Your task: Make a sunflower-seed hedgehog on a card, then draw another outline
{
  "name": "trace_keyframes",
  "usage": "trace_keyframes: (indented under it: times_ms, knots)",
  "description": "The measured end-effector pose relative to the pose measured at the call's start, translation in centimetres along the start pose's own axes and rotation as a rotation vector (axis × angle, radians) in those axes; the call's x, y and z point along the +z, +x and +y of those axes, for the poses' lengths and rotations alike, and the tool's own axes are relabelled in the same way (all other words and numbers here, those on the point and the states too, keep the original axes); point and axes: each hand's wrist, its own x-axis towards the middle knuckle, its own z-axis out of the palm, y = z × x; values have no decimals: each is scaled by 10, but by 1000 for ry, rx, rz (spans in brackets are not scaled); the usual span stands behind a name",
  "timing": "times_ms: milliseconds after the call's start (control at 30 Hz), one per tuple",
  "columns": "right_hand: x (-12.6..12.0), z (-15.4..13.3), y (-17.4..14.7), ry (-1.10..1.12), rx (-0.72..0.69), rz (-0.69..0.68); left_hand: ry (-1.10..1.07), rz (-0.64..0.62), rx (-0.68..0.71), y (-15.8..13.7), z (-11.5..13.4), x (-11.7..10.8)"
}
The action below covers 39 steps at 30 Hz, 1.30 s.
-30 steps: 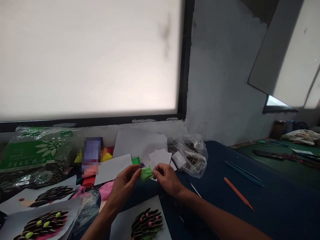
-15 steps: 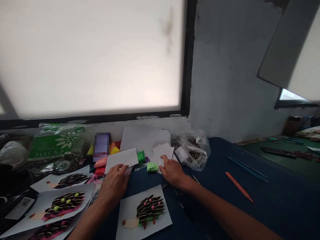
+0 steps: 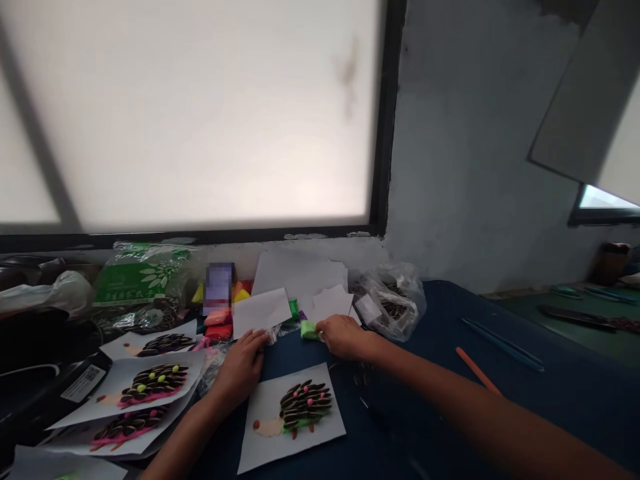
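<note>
My right hand (image 3: 345,335) pinches the edge of a light green packet of modelling clay (image 3: 310,330) on the dark blue table. My left hand (image 3: 243,367) rests with fingers stretched forward by the lower edge of a white paper sheet (image 3: 263,312), near some crumpled clear wrap (image 3: 273,333). Below and between my hands lies a hedgehog picture (image 3: 305,403) of sunflower seeds with pink clay dots, green and beige clay on white paper. Small white paper pieces (image 3: 330,303) lie just behind my right hand.
More hedgehog pictures (image 3: 150,383) overlap at the left. Behind stand a green seed bag (image 3: 137,273), red clay packets (image 3: 219,331) and a clear bag of seeds (image 3: 393,307). Blue tweezers (image 3: 503,343) and an orange tool (image 3: 477,370) lie to the right.
My right hand has come down from the paper pieces and closed on the light green clay packet. My left hand stays near the paper sheet. The view has turned slightly left.
</note>
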Motion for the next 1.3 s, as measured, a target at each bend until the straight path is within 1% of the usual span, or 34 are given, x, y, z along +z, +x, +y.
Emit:
trace_keyframes:
  times_ms: [100,300,400,567,667,733,767,800,867,967,1033,1100,1200,1300]
  knots:
    - [-1,-2,7,-24,14,0,-23,38,-26,4,1,-2]
    - [14,-8,11,-43,37,45,4,121,-70,1,4,-5]
    - [18,-8,9,-37,37,72,32,114,-77,0,9,-6]
    - [25,-10,6,-26,31,124,52,77,-2,-1,11,-7]
    - [27,-11,6,-4,27,136,25,172,30,-2,10,-11]
    - [26,-9,5,29,25,132,-73,240,43,-3,14,-17]
    - [24,-7,4,52,24,131,-149,248,49,-3,17,-21]
    - [22,-5,3,79,24,133,-238,234,58,-3,22,-25]
    - [16,-3,0,145,23,153,-399,147,33,-2,33,-32]
    - [5,-5,-3,291,3,231,-552,51,31,-1,48,-40]
    - [-1,-10,-3,429,-39,276,-627,-39,33,0,53,-40]
    - [-5,-17,-3,581,-105,288,-695,-119,41,2,56,-37]
    - [-6,-25,-3,772,-187,281,-773,-137,61,2,57,-33]
    - [-6,-27,-5,912,-200,292,-786,-176,21,0,60,-37]
